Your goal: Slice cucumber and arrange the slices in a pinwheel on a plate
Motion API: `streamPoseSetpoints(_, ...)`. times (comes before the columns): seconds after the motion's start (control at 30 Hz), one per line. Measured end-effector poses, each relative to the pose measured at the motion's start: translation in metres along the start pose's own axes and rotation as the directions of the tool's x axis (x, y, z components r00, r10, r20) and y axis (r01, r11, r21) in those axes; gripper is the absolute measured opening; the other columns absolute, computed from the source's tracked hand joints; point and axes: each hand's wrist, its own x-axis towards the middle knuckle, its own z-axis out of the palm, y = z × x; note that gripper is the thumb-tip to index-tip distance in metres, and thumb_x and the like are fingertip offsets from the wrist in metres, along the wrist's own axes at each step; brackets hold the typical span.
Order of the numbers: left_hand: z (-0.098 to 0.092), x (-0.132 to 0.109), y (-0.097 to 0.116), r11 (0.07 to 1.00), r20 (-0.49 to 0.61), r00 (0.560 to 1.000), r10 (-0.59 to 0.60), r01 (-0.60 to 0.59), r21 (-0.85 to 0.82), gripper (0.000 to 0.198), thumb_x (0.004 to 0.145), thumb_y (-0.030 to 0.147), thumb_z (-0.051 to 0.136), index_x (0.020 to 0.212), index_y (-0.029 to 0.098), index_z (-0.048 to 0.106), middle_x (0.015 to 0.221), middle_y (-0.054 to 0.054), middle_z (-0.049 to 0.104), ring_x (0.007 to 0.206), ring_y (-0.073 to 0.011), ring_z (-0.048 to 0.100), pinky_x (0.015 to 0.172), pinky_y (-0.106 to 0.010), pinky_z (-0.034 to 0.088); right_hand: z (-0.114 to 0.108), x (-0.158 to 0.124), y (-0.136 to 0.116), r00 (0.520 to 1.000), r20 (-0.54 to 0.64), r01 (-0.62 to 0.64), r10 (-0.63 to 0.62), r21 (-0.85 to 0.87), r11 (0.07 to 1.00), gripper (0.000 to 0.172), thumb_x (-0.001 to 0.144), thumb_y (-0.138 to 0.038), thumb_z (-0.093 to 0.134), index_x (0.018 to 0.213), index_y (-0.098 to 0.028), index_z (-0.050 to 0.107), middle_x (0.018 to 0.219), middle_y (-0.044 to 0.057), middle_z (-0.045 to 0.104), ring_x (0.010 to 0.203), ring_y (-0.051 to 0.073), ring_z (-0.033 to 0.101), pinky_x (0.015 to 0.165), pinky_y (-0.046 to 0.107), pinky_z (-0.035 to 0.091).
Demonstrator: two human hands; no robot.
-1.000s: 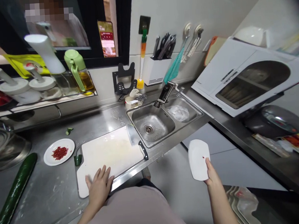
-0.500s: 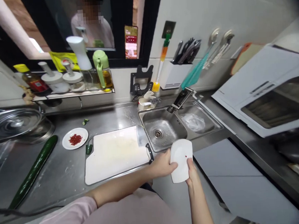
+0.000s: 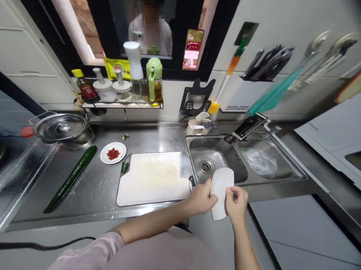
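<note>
A small white plate (image 3: 220,202) with curved sides is tilted up in front of the sink. My left hand (image 3: 202,196) grips its left edge, thumb on the face. My right hand (image 3: 237,201) is at the plate's right side, thumb and forefinger pinched together against the face; whatever is between them is too small to make out. To the left lies a white cutting board (image 3: 154,179), a knife's black handle (image 3: 192,182) showing at its right end. A round white plate (image 3: 123,155) of chopped red pieces (image 3: 112,154) sits behind the board's left corner.
A long cucumber (image 3: 71,178) lies on the steel counter at left, near a lidded pot (image 3: 64,128). Cucumber ends (image 3: 125,167) rest by the board. The double sink (image 3: 205,166) with its black faucet (image 3: 244,127) is just beyond my hands. Bottles (image 3: 155,81) line a wall shelf.
My right hand has shifted from holding the plate's right edge to a pinch over its face. The red speck on the plate no longer shows. The view has turned left.
</note>
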Motion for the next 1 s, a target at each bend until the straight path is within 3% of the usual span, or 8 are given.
streamPoseSetpoints(0.2, -0.019, -0.001, -0.023, 0.992, -0.1, 0.991, -0.084, 0.074, -0.101, 0.04, 0.075, 0.019, 0.046, 0.114, 0.017, 0.054, 0.089, -0.005, 0.065, 0.078, -0.0178, 0.057, 0.07, -0.026, 0.045, 0.027, 0.014, -0.005, 0.968, 0.076, -0.235, 0.241, -0.078, 0.969, 0.03, 0.074, -0.049, 0.053, 0.081, -0.019, 0.059, 0.076, 0.008, 0.064, 0.068, 0.02, 0.055, 0.073, 0.034, 0.044)
streamPoseSetpoints(0.4, -0.034, 0.006, -0.064, 0.932, -0.232, 0.947, -0.221, 0.135, -0.338, 0.045, 0.072, 0.017, 0.049, 0.117, 0.016, 0.054, 0.084, -0.001, 0.063, 0.07, -0.0136, 0.053, 0.066, -0.025, 0.045, 0.058, 0.025, -0.027, 0.944, 0.329, 0.065, -0.033, -0.087, 0.994, 0.035, 0.083, -0.048, 0.044, 0.085, -0.019, 0.064, 0.086, 0.012, 0.067, 0.08, 0.023, 0.059, 0.078, 0.035, 0.043)
streamPoseSetpoints(0.5, -0.045, 0.009, -0.079, 0.889, -0.252, 0.93, -0.266, 0.136, -0.438, 0.051, 0.071, 0.018, 0.05, 0.122, 0.017, 0.052, 0.087, -0.001, 0.063, 0.071, -0.0135, 0.055, 0.066, -0.024, 0.046, 0.079, 0.03, -0.034, 0.907, 0.417, 0.106, -0.061, -0.087, 0.991, 0.033, 0.084, -0.046, 0.043, 0.083, -0.019, 0.063, 0.082, 0.011, 0.066, 0.075, 0.022, 0.058, 0.073, 0.033, 0.043)
streamPoseSetpoints(0.6, -0.06, 0.013, -0.092, 0.836, -0.238, 0.921, -0.31, 0.144, -0.529, 0.054, 0.072, 0.018, 0.049, 0.126, 0.016, 0.049, 0.092, -0.003, 0.064, 0.075, -0.0148, 0.057, 0.062, -0.023, 0.046, 0.105, 0.039, -0.035, 0.91, 0.414, 0.002, 0.016, -0.044, 0.999, 0.03, 0.081, -0.045, 0.046, 0.081, -0.019, 0.06, 0.076, 0.008, 0.065, 0.07, 0.02, 0.057, 0.07, 0.032, 0.043)
streamPoseSetpoints(0.7, -0.079, 0.023, -0.11, 0.799, -0.268, 0.91, -0.317, 0.103, -0.592, 0.058, 0.072, 0.017, 0.048, 0.13, 0.014, 0.045, 0.103, -0.007, 0.064, 0.083, -0.0164, 0.058, 0.065, -0.024, 0.048, 0.136, 0.056, -0.038, 0.938, 0.315, -0.179, 0.144, 0.083, 0.98, 0.028, 0.075, -0.045, 0.05, 0.075, -0.018, 0.057, 0.073, 0.007, 0.065, 0.069, 0.02, 0.056, 0.069, 0.031, 0.044)
streamPoseSetpoints(0.77, -0.094, 0.033, -0.126, 0.799, -0.325, 0.886, -0.329, 0.078, -0.597, 0.059, 0.073, 0.016, 0.048, 0.131, 0.013, 0.044, 0.11, -0.008, 0.063, 0.089, -0.0171, 0.059, 0.073, -0.025, 0.05, 0.159, 0.07, -0.043, 0.928, 0.323, -0.247, 0.184, 0.166, 0.955, 0.026, 0.073, -0.044, 0.052, 0.072, -0.019, 0.056, 0.072, 0.006, 0.065, 0.068, 0.018, 0.056, 0.067, 0.029, 0.044)
streamPoseSetpoints(0.87, -0.116, 0.05, -0.156, 0.832, -0.456, 0.811, -0.366, 0.066, -0.55, 0.058, 0.073, 0.014, 0.049, 0.131, 0.011, 0.046, 0.118, -0.011, 0.062, 0.1, -0.0191, 0.058, 0.085, -0.029, 0.049, 0.197, 0.088, -0.053, 0.912, 0.373, -0.261, 0.172, 0.203, 0.944, 0.02, 0.07, -0.039, 0.053, 0.068, -0.02, 0.055, 0.067, 0.004, 0.063, 0.067, 0.018, 0.055, 0.067, 0.029, 0.043)
streamPoseSetpoints(1.0, -0.146, 0.069, -0.197, 0.886, -0.568, 0.714, -0.409, 0.162, -0.434, 0.052, 0.075, 0.015, 0.055, 0.127, 0.01, 0.05, 0.119, -0.013, 0.063, 0.103, -0.0205, 0.06, 0.089, -0.031, 0.048, 0.246, 0.104, -0.065, 0.891, 0.422, -0.272, 0.166, 0.204, 0.941, 0.015, 0.069, -0.035, 0.052, 0.065, -0.021, 0.051, 0.065, 0.002, 0.061, 0.065, 0.017, 0.054, 0.066, 0.027, 0.043)
